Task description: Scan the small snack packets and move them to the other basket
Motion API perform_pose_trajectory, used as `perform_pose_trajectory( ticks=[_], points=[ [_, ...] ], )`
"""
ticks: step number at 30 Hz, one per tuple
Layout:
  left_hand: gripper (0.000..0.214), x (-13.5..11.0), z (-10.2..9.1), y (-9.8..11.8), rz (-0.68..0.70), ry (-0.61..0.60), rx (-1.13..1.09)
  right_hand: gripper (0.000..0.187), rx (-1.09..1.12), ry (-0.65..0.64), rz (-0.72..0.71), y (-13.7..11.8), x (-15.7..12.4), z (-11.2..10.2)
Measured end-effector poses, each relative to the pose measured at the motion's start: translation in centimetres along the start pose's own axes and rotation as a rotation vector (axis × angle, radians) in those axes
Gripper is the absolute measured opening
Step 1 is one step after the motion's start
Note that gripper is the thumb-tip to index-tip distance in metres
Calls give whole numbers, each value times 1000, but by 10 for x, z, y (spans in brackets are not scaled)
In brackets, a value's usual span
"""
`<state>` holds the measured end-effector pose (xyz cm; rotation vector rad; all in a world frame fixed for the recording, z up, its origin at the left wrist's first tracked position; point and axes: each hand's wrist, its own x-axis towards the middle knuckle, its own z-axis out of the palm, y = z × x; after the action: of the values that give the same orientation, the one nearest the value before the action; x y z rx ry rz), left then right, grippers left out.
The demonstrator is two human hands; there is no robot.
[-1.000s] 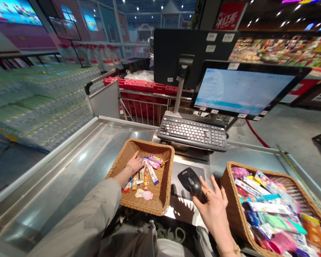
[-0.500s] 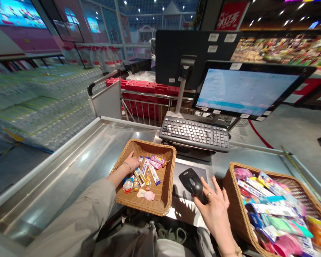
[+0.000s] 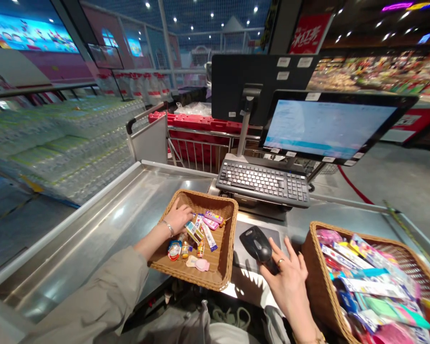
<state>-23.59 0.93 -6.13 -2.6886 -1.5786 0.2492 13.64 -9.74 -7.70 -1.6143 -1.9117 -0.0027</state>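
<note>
My left hand (image 3: 179,220) reaches into the left wicker basket (image 3: 234,243), its fingers bent over the upper end of a small yellow-and-white snack packet (image 3: 194,232). The fingertips are partly hidden. Around it lie a white-and-blue candy stick (image 3: 209,237), pink-and-purple packets (image 3: 211,220), a round red-and-white candy container (image 3: 174,250), small orange-capped bottles and a pink spoon-shaped piece (image 3: 202,264). My right hand (image 3: 288,277) holds a black barcode scanner (image 3: 255,242) by its handle, thumb and index finger around it, the other fingers spread. The scanner's head points left, toward the basket.
A second wicker basket (image 3: 317,267), heaped with colourful packets (image 3: 372,282), stands at the right. Behind the scanner are a keyboard (image 3: 263,182) and a lit monitor (image 3: 329,126). The metal counter (image 3: 103,224) has a raised rim. A trolley (image 3: 148,138) stands beyond it.
My left hand has moved right inside the basket, and its fingers have curled down over the packets. The yellow-and-white packet has shifted and tilted. My right hand and the scanner stay put.
</note>
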Motion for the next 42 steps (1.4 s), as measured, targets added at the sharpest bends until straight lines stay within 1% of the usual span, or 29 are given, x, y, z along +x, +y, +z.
perform_pose_trajectory(
  ticks=[4,7,11,15,20,27,33,38,42],
  points=[
    [32,0,-26,12,20,241,22,28,0,33,0,2,0,-5],
    [34,2,-46,27,20,375,46,27,0,50,10,5,-1,-9],
    [34,5,-67,49,-15,498,26,25,1,87,23,8,-1,-16],
    [36,11,-75,67,-61,579,5,30,-2,100,18,11,-1,-24],
    [35,27,-75,89,-55,622,-35,31,-10,139,5,15,0,-34],
    [37,52,-72,119,-20,637,-99,28,-19,117,65,21,-2,-46],
    [36,71,-71,136,14,643,-146,27,-20,83,129,27,-5,-57],
    [35,81,-74,148,55,627,-181,25,-33,98,114,26,-7,-65],
    [34,85,-75,156,78,640,-196,27,-51,96,112,25,-8,-67]
  ],
)
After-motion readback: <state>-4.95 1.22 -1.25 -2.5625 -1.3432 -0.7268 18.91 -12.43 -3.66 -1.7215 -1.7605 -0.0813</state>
